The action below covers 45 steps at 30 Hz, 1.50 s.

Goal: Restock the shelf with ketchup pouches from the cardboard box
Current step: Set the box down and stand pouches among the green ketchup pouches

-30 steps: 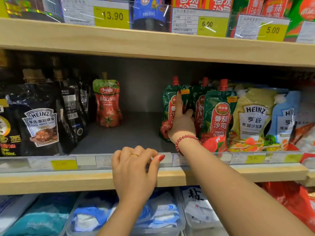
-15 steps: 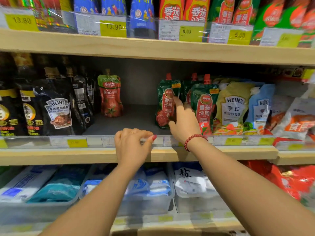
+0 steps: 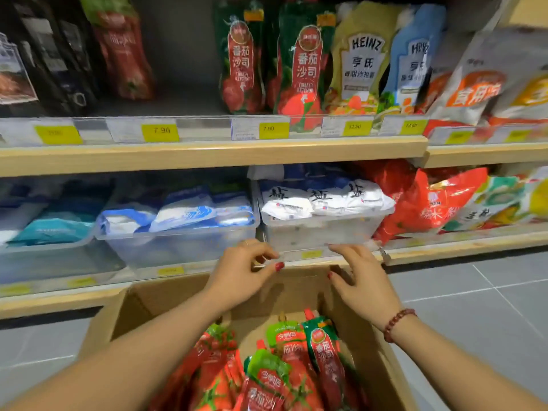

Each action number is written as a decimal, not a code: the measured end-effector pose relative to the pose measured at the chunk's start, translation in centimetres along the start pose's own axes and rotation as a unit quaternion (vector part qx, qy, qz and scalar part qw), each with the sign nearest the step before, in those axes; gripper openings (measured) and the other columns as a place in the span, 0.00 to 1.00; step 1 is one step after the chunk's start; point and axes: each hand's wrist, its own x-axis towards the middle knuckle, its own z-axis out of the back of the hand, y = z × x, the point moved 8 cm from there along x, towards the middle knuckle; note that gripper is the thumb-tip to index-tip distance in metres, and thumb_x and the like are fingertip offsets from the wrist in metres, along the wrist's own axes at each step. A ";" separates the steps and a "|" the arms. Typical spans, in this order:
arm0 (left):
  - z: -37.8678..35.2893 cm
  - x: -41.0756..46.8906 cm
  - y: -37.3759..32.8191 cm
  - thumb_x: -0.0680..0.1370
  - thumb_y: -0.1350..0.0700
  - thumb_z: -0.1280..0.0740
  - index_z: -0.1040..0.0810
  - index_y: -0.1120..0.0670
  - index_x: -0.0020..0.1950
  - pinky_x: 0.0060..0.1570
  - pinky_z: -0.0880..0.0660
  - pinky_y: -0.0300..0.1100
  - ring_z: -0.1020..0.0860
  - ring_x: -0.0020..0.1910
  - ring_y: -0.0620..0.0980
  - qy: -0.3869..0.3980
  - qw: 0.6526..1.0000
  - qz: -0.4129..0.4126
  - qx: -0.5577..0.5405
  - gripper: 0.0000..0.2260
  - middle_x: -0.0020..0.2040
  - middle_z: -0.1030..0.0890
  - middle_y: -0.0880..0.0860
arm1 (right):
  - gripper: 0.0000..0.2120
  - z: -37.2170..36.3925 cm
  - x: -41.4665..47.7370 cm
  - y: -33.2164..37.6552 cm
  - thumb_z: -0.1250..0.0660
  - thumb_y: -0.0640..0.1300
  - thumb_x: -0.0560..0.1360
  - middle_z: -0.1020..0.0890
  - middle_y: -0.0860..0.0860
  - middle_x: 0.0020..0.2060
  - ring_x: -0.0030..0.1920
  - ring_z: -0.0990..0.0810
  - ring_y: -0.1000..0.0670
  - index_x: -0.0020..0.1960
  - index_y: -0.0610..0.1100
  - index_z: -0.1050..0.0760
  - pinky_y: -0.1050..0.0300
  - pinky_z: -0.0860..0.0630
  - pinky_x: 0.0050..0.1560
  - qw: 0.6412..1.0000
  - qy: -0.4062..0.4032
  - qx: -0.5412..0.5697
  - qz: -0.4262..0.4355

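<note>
Poised over brown cardboard box point(image 3: 296, 287), nothing held
Upright red-and-green ketchup pouch point(image 3: 323, 347) stands below, nearer right hand point(image 3: 360, 281) than left hand point(image 3: 241, 275); fingers point(image 3: 345, 253) relaxed.

red-green ketchup pouches point(image 3: 284, 366), tan cardboard box point(image 3: 296, 289).

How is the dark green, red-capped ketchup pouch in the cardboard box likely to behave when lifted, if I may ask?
The dark green, red-capped ketchup pouch looks like soft film, so it probably sags if held low. Its glossy surface may slip; the rigid cap seems a surer grip.
</note>
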 end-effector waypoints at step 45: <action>-20.7 -3.8 4.4 0.70 0.58 0.26 0.20 0.47 0.58 0.63 0.33 0.50 0.28 0.54 0.51 0.252 0.956 0.119 -0.089 0.17 0.49 0.29 0.49 | 0.42 -4.9 -4.5 -6.1 0.38 0.28 0.69 0.28 0.52 0.65 0.61 0.27 0.51 0.74 0.58 0.47 0.63 0.27 0.55 0.991 0.021 0.083 -0.098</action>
